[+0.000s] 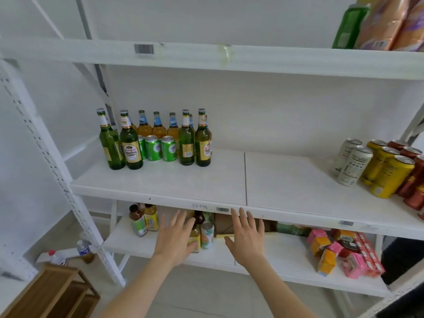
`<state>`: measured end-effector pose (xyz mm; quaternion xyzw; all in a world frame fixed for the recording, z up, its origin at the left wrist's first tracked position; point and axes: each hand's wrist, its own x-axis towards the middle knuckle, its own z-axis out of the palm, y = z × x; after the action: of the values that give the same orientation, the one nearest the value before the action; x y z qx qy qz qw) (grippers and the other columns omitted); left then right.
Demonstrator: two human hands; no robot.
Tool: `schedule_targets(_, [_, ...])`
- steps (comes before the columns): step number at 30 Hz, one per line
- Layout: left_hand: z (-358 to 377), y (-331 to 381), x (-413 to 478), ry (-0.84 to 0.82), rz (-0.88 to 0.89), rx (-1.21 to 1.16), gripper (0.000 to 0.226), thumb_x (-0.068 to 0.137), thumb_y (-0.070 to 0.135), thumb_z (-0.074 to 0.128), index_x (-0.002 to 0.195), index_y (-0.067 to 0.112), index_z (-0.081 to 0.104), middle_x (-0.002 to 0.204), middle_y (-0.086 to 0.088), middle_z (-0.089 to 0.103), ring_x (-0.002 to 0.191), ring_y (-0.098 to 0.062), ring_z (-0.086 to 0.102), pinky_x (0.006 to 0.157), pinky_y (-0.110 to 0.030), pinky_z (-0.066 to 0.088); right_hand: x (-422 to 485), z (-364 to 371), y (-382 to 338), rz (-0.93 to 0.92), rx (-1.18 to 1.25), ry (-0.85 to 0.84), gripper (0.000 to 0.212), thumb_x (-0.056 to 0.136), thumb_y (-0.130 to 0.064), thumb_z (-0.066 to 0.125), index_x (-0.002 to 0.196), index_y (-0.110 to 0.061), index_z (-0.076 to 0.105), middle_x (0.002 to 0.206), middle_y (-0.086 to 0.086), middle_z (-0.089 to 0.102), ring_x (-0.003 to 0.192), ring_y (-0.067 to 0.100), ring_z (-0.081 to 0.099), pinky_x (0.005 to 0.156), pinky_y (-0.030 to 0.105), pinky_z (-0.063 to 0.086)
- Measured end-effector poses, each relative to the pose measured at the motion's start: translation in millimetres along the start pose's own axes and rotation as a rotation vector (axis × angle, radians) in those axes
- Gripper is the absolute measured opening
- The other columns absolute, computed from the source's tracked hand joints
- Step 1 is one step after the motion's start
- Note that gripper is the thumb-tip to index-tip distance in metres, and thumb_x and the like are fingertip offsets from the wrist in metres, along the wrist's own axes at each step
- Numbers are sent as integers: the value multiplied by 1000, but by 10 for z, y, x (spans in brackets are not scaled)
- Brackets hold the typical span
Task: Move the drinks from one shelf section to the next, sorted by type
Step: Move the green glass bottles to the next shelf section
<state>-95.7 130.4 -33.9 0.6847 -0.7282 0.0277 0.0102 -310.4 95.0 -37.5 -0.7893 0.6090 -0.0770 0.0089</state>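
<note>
- Head view, progress first: the middle shelf [206, 180] has a tidy bunch at its left end, with green beer bottles [130, 145] on both flanks, amber bottles [158, 129] at the back and green cans [153, 150] in front.
- Way over on the right end it's white cans [351, 166], then yellow cans [387, 175], then red cans [413, 180], lined up by colour. Big bare stretch between the two groups.
- Honestly can't say from this which end is the "from" and which is the "to". My guess is this shelf is mostly sorted.
- The lower shelf [128, 242] looks like what's left: two juice bottles [138, 222] at the left, and a small mixed cluster with a peach can [207, 235] near the middle, next to a cardboard box [226, 223]. Snack boxes [328, 253] further right aren't my problem.
- Hands: both arms are stretched out toward that lower shelf, palms down, side by side.
- My left hand [174, 239] has its fingers spread and holds nothing. It sits right in front of the cluster, and I can't tell if the thumb touches a bottle.
- My right hand [246, 237] is the same: fingers splayed, empty, out in front of the box.
</note>
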Motion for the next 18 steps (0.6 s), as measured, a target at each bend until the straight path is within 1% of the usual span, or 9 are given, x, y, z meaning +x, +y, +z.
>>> schedule_targets(3, [-2,-351,58,22,-23,-12,65,96,58,41,151,26,27,164,-6,17,152,-24,7,121,-55,10,227,67,-317,-20,5,-5,79,96,-57,39,155,-25,-2,165,5,3,151,26,2,118,54,3])
schedule_targets(5, [2,-578,122,30,-37,-3,66,96,59,39,152,26,26,164,-6,17,152,-24,7,121,-55,8,396,111,-508,-27,8,0,77,96,-58,37,155,-26,-1,165,5,3,151,27,3,118,54,2])
schedule_targets(9, [-2,-1086,345,31,-61,32,66,97,59,36,152,26,25,164,-6,15,152,-26,6,120,-56,7,786,153,-884,-37,3,7,79,96,-56,39,155,-26,-3,165,5,2,151,27,3,118,55,2])
schedule_targets(12, [-39,-1489,533,28,-83,46,65,97,59,38,153,27,25,164,-7,16,152,-26,7,120,-56,8,1096,146,-1163,-54,2,11,80,96,-57,39,155,-26,-4,165,5,1,151,27,2,118,55,1])
schedule_targets(18, [-198,-2334,851,54,-148,57,68,97,60,37,154,28,20,165,-7,13,152,-27,7,120,-55,7,1736,71,-1771,-86,-11,76,80,95,-56,41,155,-25,-2,165,5,4,151,26,5,119,54,5])
